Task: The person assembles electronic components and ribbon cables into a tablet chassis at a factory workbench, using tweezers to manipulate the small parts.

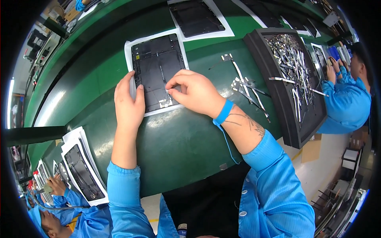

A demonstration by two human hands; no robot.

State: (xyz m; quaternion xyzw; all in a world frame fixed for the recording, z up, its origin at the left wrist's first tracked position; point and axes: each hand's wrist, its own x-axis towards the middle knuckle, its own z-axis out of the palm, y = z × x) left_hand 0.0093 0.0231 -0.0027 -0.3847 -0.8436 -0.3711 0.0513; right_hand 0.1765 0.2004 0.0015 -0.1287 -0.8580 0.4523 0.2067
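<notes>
In front of me a black tablet housing (152, 83) lies on a white sheet (130, 59), its inner side up. A thin flex cable (162, 73) runs lengthwise along its middle, and a small silvery board (165, 103) sits near its near edge. My right hand (196, 92), with a blue wrist strap, pinches at the cable's near part; the fingertips partly hide it. My left hand (130, 101) rests at the housing's left edge, thumb and fingers apart, holding nothing.
Several loose flex cables (248, 89) lie on the green table (186, 142) to the right. Beyond them stands a black foam tray (274, 95) heaped with more. Another housing (196, 18) lies at the back. A co-worker in blue (345, 99) is at right, another (75, 214) at lower left.
</notes>
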